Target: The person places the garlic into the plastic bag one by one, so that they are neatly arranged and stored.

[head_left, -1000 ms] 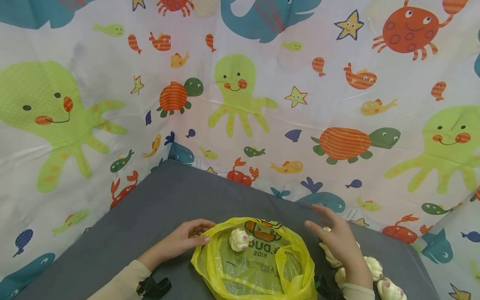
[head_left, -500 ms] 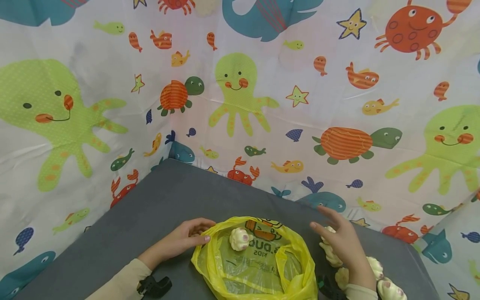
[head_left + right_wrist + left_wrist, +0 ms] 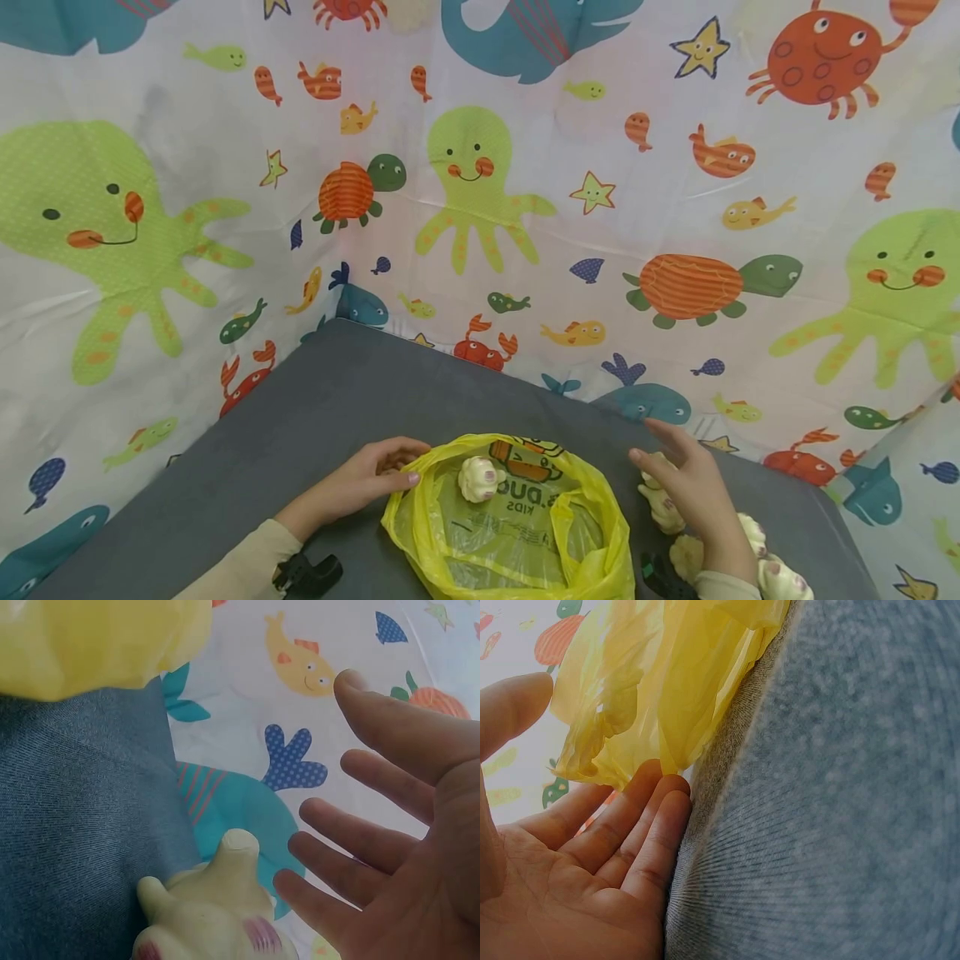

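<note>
A yellow plastic bag (image 3: 414,546) stands with its mouth spread on the grey table, and one garlic bulb (image 3: 480,480) lies inside it. At the bag's left rim is my left hand (image 3: 362,482); in the left wrist view its outstretched fingers (image 3: 651,847) meet the yellow plastic (image 3: 694,682), thumb apart. To the right of the bag, my right hand (image 3: 693,492) hovers with fingers spread and nothing in its grasp. Just beyond those fingers, a pale garlic bulb (image 3: 217,919) with purple marks shows in the right wrist view. My right hand partly covers the bulbs near it.
More garlic bulbs (image 3: 783,578) lie at the table's right side, by my right forearm. The grey tabletop (image 3: 300,408) ends at a white curtain (image 3: 525,250) printed with sea animals, which rises behind and at both sides. Dark straps sit at both wrists.
My right hand has drifted slightly to the right, away from the bag and over the bulbs. The left hand, the bag and the bulb inside look the same.
</note>
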The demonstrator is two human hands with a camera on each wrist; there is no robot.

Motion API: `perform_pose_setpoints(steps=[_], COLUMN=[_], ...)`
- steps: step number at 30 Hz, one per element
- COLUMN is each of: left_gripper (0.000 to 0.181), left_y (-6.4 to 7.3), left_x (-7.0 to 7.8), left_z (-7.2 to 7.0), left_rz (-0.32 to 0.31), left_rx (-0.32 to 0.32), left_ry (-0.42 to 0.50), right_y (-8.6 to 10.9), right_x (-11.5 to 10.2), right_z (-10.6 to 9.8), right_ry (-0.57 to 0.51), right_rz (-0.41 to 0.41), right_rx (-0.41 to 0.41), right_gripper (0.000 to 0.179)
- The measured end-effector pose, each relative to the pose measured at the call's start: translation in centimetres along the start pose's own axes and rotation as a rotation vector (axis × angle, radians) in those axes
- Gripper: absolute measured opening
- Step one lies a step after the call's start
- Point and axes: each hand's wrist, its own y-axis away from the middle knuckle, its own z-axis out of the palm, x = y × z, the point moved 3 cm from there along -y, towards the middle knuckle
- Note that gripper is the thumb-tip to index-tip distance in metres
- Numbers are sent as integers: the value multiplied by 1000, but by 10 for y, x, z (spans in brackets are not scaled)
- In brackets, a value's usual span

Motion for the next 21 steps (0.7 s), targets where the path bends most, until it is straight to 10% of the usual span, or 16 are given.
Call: perform_pose_setpoints(steps=[21], left_gripper=[50], left_y=[0], left_x=[0], left_z=[1], left_rz=[12], left_rx=[2], left_ry=[-12], right_y=[-3], right_x=[19], right_z=[-3], right_ry=[29], right_rz=[59], right_rx=[-2], right_gripper=[93])
